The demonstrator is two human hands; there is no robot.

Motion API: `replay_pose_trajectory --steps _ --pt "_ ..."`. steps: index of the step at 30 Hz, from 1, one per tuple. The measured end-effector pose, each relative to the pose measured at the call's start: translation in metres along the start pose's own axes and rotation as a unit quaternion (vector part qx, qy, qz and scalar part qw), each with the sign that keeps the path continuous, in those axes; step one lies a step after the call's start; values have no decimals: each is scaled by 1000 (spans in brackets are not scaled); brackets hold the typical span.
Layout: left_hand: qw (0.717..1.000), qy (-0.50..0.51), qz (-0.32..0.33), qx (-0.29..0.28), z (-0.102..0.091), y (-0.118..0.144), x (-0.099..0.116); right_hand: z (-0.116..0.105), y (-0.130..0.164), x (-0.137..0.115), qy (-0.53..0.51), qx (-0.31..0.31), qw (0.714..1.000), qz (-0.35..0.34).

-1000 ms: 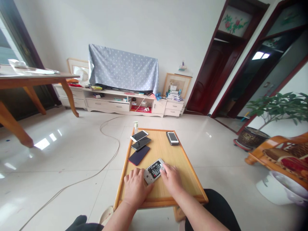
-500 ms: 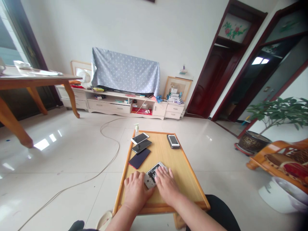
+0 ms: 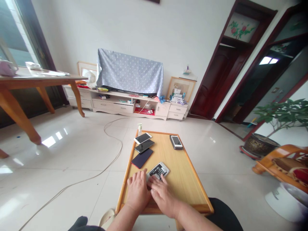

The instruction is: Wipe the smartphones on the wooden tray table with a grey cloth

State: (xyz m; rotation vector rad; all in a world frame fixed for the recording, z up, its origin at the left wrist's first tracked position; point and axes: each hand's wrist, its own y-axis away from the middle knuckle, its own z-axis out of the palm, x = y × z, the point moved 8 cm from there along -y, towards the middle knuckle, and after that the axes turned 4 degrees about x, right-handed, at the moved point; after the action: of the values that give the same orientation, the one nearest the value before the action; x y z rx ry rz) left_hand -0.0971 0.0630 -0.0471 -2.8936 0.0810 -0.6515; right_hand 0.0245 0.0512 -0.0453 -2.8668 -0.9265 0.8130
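A smartphone with its back off lies at a slant on the small wooden table, its black battery label and pale frame showing. My left hand grips its lower left edge, fingers curled and thumb hidden behind the right hand. Flat across the phone's lower end rests my right hand, its fingers stretched out and pointing left. Both hands cover the near part of the phone. Just beyond the left hand is a dark phone with a red edge.
A black phone and a white-framed phone lie farther up the table's left side. At the far right is a white phone on a dark one. A pump bottle stands by the far left corner. Raised wooden edging borders the tabletop.
My right hand has slid down and left over the phone, towards my left hand, uncovering the phone's upper end. The left hand stays at the edge. The whole view has shifted slightly.
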Motion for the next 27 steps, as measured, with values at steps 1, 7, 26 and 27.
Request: replay_pose_trajectory --steps 1,7,26,27 --pt "1000 6 4 5 1 0 -1 2 1 -8 -6 -3 1000 -12" --pt "999 14 4 40 3 -1 2 3 -20 0 4 21 999 -43" --pt "998 -9 44 43 8 1 3 -3 2 35 73 2 995 66" --pt "998 -5 48 47 8 1 3 -10 -4 50 86 11 990 114"
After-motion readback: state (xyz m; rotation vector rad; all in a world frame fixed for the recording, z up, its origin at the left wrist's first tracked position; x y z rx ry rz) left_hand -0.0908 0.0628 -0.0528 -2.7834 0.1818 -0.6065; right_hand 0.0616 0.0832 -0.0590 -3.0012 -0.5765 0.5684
